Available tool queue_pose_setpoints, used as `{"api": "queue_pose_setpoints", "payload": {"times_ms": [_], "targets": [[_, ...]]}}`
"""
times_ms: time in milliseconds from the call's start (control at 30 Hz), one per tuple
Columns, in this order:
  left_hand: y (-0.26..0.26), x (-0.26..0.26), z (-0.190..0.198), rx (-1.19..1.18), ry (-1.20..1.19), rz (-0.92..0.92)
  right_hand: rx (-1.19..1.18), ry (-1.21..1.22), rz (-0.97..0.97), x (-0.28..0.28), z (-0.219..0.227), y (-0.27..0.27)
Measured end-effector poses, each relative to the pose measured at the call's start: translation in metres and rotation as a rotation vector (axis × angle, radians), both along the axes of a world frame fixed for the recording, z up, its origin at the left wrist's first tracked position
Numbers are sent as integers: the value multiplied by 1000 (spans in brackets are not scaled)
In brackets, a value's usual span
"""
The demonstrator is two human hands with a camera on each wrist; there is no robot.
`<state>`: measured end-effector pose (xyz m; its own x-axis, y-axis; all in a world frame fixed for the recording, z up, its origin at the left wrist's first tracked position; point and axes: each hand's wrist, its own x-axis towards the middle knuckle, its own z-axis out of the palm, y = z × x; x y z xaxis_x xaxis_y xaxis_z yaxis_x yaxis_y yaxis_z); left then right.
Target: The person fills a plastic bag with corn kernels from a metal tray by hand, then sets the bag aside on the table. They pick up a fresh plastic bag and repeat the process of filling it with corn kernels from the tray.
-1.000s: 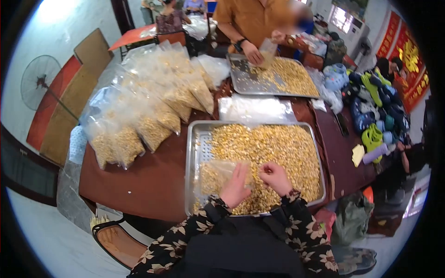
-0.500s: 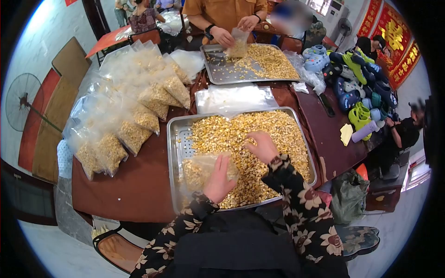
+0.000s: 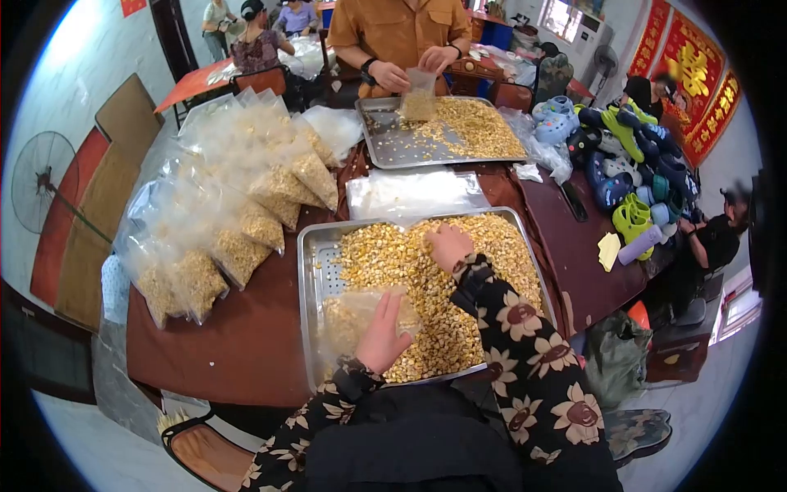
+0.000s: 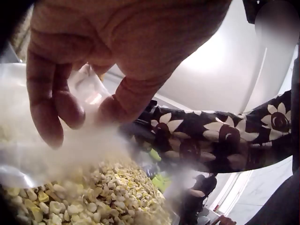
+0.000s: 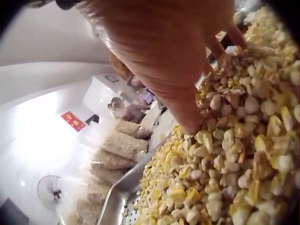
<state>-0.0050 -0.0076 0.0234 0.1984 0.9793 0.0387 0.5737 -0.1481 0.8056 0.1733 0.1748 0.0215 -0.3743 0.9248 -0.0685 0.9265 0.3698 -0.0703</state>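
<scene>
In the head view a metal tray [image 3: 307,279] holds a deep spread of corn kernels [image 3: 443,328]. A clear plastic bag [image 3: 348,316] with kernels inside lies flat at the tray's left front. My left hand [image 3: 384,334] rests on the bag's right end, fingers extended across the plastic. The left wrist view shows its thumb and fingers apart above the bag's cloudy film [image 4: 28,140]. At the far part of the heap, my right hand [image 3: 451,248] touches the corn. In the right wrist view its thumb and fingertips press into the kernels [image 5: 211,159], partly hidden by the palm.
Filled corn bags [image 3: 246,189] crowd the table's left side. Flat empty bags [image 3: 416,195] lie behind my tray, before a second corn tray [image 3: 385,156]. Across the table, a person [image 3: 402,41] holds a bag. Piled clogs [image 3: 631,217] and a purple bottle [image 3: 639,246] are at right.
My right hand has moved from beside the left hand to the far part of the corn. The left hand stays on the bag. The person opposite has brought their bag upright with both hands.
</scene>
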Motion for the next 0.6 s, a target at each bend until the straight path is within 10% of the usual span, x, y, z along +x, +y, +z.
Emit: {"api": "queue_pose_setpoints", "payload": {"times_ms": [200,267,367,600], "targets": [[1,4,-9,51,-13,5,151,551,72,23,-21,-49],[1,4,-7,46,-22,2,10,583,-4,37,-15,-56],[2,5,-5,-13,4,-5,-966,1279,-509,48,7,-71],[4,7,-11,10,-7,-9,-1111,1223,-416,9,40,-102]]}}
